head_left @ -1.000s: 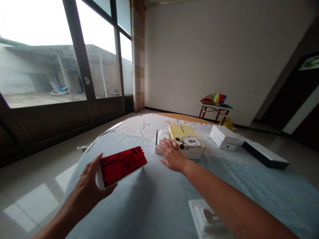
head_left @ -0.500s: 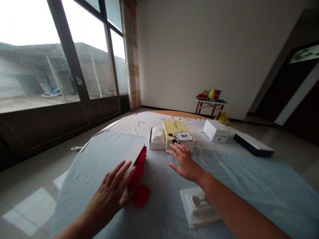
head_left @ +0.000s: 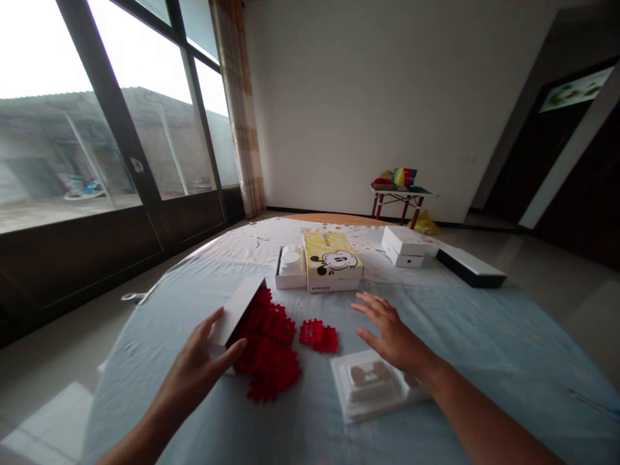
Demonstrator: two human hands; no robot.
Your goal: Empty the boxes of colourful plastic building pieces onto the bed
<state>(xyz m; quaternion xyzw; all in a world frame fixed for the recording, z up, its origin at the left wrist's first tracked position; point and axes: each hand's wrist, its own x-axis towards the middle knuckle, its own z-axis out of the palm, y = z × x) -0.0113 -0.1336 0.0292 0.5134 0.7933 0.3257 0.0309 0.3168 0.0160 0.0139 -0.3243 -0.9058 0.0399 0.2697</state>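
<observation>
Pale blue cloth (head_left: 484, 349) covers a wide table in a bare white-walled room with tall windows on the left. On it, the person's left hand (head_left: 196, 368) grips a tilted white cardboard tray (head_left: 237, 310) between thumb and fingers, its open side turned down toward a heap of red interlocking plastic pieces (head_left: 268, 349) spilled on the cloth beside it. A smaller cluster of red pieces (head_left: 318, 336) lies just to the right, apart from the heap. The right hand (head_left: 392, 336) hovers open and empty, fingers spread, above the near edge of a white moulded plastic insert (head_left: 371, 387). Farther back sit a yellow cartoon-mouse box (head_left: 333, 260), a small open white box (head_left: 291, 267) touching its left side, a closed white box (head_left: 403, 245) and a flat black-and-white box (head_left: 469, 267).
</observation>
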